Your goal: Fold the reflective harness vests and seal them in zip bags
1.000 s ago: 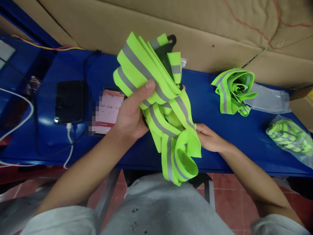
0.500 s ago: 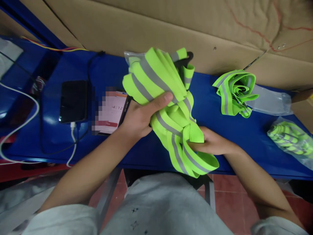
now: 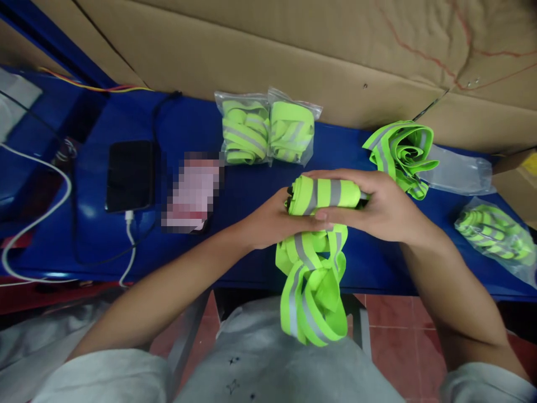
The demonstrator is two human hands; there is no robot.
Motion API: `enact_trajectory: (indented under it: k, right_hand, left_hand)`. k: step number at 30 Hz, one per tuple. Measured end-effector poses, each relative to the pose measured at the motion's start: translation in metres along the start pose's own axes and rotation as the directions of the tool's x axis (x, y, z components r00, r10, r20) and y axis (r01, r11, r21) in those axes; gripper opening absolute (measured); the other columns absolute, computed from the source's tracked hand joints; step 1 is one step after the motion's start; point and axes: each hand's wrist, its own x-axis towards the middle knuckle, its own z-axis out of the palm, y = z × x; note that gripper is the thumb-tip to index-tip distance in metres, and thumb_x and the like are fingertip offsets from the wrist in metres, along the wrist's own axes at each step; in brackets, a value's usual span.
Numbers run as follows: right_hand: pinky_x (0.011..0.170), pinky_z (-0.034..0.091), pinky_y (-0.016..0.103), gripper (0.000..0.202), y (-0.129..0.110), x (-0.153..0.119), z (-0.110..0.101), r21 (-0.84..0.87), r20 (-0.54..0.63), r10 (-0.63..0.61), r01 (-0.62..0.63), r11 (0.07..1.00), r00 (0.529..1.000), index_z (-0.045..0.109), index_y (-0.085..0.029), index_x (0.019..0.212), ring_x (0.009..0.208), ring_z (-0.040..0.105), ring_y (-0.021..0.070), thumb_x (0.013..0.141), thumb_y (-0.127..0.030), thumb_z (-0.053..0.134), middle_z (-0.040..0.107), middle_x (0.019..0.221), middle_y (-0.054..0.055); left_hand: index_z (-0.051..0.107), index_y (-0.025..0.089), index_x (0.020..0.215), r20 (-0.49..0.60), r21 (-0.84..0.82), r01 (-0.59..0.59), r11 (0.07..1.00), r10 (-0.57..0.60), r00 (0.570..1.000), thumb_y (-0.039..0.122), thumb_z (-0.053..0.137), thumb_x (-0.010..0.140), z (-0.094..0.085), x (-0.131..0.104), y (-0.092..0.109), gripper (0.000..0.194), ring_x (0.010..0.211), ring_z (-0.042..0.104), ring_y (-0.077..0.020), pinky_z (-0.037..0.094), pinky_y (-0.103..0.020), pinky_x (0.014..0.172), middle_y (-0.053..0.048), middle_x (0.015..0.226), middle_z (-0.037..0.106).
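My left hand (image 3: 274, 219) and right hand (image 3: 384, 206) are clasping a rolled lime-green, grey-striped fabric strap (image 3: 325, 193) near centre, while its loose loops (image 3: 323, 296), dangling toward six o'clock, could be tugging it unrolled if my grip slackens.

Table (image 3: 344, 144): smooth, glossy top. Strap bundle (image 3: 308, 254) over the table's near edge: matt, woven-looking cloth with smooth bands. Two packets (image 3: 247, 134) by the far edge: thin, clear, shiny plastic. Pouch (image 3: 457, 168) near that edge: hazy, creased plastic. Backing panel (image 3: 293, 56): matt cardboard. Cabled device (image 3: 130, 176) is glossy, smooth. Shirt (image 3: 268, 358) is matt cloth.
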Motion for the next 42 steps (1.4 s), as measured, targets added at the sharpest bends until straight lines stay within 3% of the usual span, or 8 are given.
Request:
enact_trajectory:
  k: [7,10,13,21,25,33,37,42]
  right_hand:
    - [0.098,0.063,0.035,0.047,0.01,0.006,0.016,0.085,-0.11,-0.005,0.014,0.996,0.994,0.071,-0.021,0.129,0.114,0.074,0.0228,0.09,-0.045,0.08,0.075,0.129,0.006]
    - [0.107,0.06,0.039,0.064,0.001,0.008,0.022,0.169,-0.136,-0.028,0.051,0.984,0.99,0.059,-0.025,0.144,0.129,0.069,0.0253,0.089,-0.05,0.079,0.069,0.141,0.007]
    - [0.106,0.06,0.039,0.047,-0.004,0.012,0.026,0.187,-0.193,-0.044,0.08,0.979,0.98,0.065,-0.024,0.136,0.121,0.072,0.0225,0.094,-0.044,0.074,0.073,0.133,0.006]
    - [0.074,0.059,0.025,0.041,0.013,0.0,0.017,-0.101,-0.029,0.019,-0.021,0.995,0.999,0.075,-0.022,0.123,0.084,0.074,0.016,0.091,-0.046,0.078,0.08,0.107,0.001]
    - [0.072,0.057,0.025,0.036,0.017,-0.008,0.019,-0.236,-0.138,-0.091,0.056,0.97,0.986,0.076,-0.024,0.121,0.075,0.073,0.0142,0.094,-0.048,0.074,0.081,0.101,0.0]
    - [0.09,0.064,0.032,0.035,0.003,-0.014,0.017,-0.362,-0.308,-0.152,0.032,0.931,0.939,0.076,-0.028,0.125,0.097,0.079,0.0225,0.094,-0.045,0.075,0.08,0.117,0.001]
    - [0.09,0.065,0.031,0.043,0.0,-0.02,0.009,-0.513,-0.412,-0.262,0.015,0.858,0.873,0.073,-0.028,0.134,0.097,0.08,0.0231,0.092,-0.036,0.079,0.08,0.117,0.0]
    - [0.109,0.062,0.041,0.058,0.013,-0.027,0.007,-0.677,-0.131,-0.488,0.281,0.68,0.863,0.056,-0.033,0.154,0.131,0.069,0.0304,0.097,-0.026,0.07,0.069,0.142,-0.001]
  left_hand:
    - [0.079,0.017,0.091,-0.062,-0.227,0.125,0.966,-0.143,0.988,0.02,0.1,0.058,0.003,0.002,0.004,0.039,0.074,0.072,-0.0138,0.058,-0.025,0.072,-0.001,0.084,0.078]
    - [0.078,0.018,0.093,0.017,-0.224,0.156,0.962,-0.156,0.988,0.021,0.1,0.06,0.005,0.001,0.004,0.04,0.073,0.071,-0.0132,0.058,-0.025,0.071,0.0,0.085,0.077]
    - [0.076,0.017,0.091,0.086,-0.175,0.204,0.963,-0.192,0.978,0.026,0.099,0.064,0.005,0.0,0.002,0.036,0.073,0.07,-0.0143,0.059,-0.028,0.071,0.0,0.085,0.076]
    - [0.077,0.016,0.085,0.015,-0.17,0.268,0.948,-0.27,0.963,0.022,0.1,0.057,0.004,0.004,-0.008,0.037,0.072,0.07,-0.0143,0.057,-0.027,0.07,-0.001,0.081,0.076]
    - [0.075,0.016,0.079,0.049,-0.288,0.309,0.906,-0.309,0.95,0.019,0.099,0.056,0.006,0.007,-0.012,0.033,0.066,0.069,-0.0141,0.056,-0.026,0.066,0.0,0.074,0.073]
    - [0.077,0.018,0.086,0.117,-0.469,0.321,0.823,-0.303,0.946,0.027,0.091,0.064,0.005,0.006,-0.012,0.028,0.07,0.071,-0.0169,0.058,-0.029,0.073,-0.002,0.079,0.077]
    - [0.078,0.017,0.101,0.317,-0.492,0.363,0.791,-0.226,0.921,0.043,0.082,0.073,0.008,0.004,-0.015,0.039,0.097,0.078,-0.0311,0.06,-0.042,0.092,-0.01,0.097,0.081]
    - [0.079,0.015,0.102,0.365,-0.364,0.421,0.831,-0.288,0.885,0.039,0.084,0.083,0.011,0.001,-0.016,0.031,0.094,0.078,-0.0253,0.061,-0.037,0.088,-0.013,0.103,0.081]
